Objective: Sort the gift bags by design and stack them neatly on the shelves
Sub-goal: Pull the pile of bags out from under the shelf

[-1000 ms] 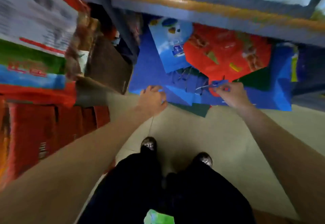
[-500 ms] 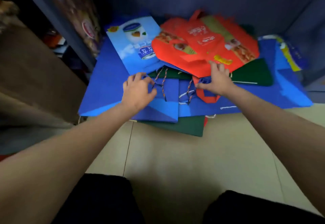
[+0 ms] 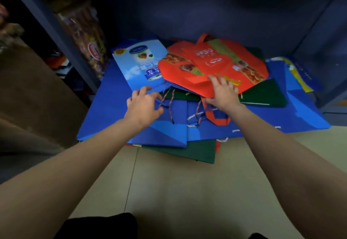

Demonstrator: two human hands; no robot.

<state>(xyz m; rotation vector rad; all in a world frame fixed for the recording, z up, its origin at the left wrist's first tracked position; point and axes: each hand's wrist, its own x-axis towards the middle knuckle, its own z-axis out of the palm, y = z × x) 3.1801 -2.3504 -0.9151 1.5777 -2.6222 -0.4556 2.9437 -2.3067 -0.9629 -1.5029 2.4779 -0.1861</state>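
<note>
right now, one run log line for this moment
stage: sorting pile | left hand: at cord handles of blue bags | right hand: on red bags edge | stacked: not yet
</note>
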